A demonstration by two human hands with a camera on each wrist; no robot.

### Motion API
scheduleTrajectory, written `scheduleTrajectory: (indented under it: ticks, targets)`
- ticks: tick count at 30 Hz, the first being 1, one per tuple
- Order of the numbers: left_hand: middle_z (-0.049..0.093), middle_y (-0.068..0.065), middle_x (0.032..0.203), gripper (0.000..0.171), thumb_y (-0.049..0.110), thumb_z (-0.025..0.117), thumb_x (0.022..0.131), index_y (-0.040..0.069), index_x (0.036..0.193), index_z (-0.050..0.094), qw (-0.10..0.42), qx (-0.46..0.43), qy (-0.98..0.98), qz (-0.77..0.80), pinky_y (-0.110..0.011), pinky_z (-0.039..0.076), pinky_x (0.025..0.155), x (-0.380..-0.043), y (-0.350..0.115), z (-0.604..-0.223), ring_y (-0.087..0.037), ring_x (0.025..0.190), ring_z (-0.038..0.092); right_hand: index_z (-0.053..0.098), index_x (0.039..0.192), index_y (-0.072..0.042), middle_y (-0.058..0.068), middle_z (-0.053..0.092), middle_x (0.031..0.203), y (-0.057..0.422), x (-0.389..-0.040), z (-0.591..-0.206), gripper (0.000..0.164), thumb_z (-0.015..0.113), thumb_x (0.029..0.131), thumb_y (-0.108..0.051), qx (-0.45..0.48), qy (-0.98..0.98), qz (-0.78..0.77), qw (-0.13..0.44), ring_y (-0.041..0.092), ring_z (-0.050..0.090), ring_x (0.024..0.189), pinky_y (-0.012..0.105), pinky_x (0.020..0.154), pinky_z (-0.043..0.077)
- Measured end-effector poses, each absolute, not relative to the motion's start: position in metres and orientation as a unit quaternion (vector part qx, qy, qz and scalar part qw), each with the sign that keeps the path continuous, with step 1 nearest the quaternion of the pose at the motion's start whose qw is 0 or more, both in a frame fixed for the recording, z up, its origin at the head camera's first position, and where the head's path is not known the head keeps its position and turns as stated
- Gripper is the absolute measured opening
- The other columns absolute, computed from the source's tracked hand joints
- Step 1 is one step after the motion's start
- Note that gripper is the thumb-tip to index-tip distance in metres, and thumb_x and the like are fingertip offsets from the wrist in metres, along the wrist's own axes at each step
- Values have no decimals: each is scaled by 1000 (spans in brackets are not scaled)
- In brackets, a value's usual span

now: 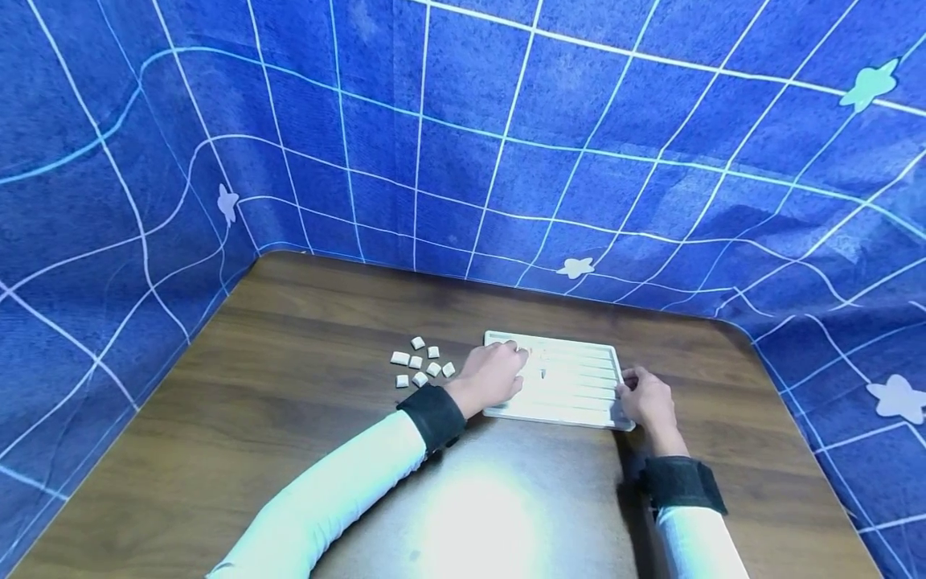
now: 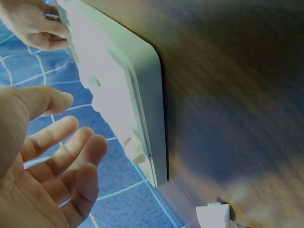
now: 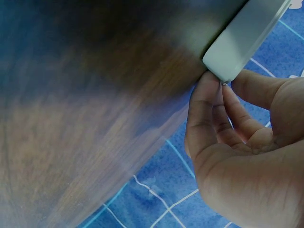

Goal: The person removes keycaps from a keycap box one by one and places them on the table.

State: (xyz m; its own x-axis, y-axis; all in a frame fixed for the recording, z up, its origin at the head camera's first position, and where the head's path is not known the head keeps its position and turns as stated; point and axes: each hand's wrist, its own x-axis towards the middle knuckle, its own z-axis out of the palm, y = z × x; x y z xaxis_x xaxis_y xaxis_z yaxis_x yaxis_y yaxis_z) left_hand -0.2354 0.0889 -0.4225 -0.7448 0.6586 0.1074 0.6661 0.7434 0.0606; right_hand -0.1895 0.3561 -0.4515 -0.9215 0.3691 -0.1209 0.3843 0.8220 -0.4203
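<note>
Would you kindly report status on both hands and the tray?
Left hand over white tray, fingers loosely curled. Right hand holds tray's right edge. Tray flat on table. Small white pieces to its left, seemingly not in the way.

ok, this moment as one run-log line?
left hand: over white tray, fingers loosely bent | right hand: holding tray's right edge | loose white pieces: on table, left of tray

Bench point(image 1: 564, 470): brn. wood-grain top, rounded far corners, strong glare point(image 1: 477, 523) on near-ctr. surface. Directly on it: 1 wht. rect. tray point(image 1: 589, 390), R of ctr., long side approx. L–R, raised rim, parallel rows inside. L of tray, apart from it: loose grp. of small wht. pcs. point(image 1: 415, 362), approx. squarish, spaced irreg., some v. close tog.
</note>
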Motion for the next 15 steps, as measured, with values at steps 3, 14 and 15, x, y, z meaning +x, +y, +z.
scheduleTrajectory:
  ticks: [3,14,15]
  targets:
    - [67,-3,109,36,29,63,92,14,125,64,29,-358,-932,-44,-35,58,71,-237,94,-424,-20,93,67,56,125,-1,24,61,123,355,-190,-452,32,51,97,-18,201,953,-225,22,42,55,114,54,95,43]
    - [65,-1,107,28,23,59,95,16,122,63,-12,-361,-931,-55,-31,56,64,-241,128,-419,-15,88,64,57,121,-1,20,64,113,356,-188,-451,30,53,96,-17,187,957,-222,10,39,59,106,52,90,45]
    - [64,-1,107,28,23,58,96,16,123,62,-16,-362,-931,-53,-31,56,63,-241,130,-420,-14,88,64,57,121,-1,20,64,113,356,-188,-451,30,53,96,-17,187,957,-222,10,39,59,106,52,90,45]
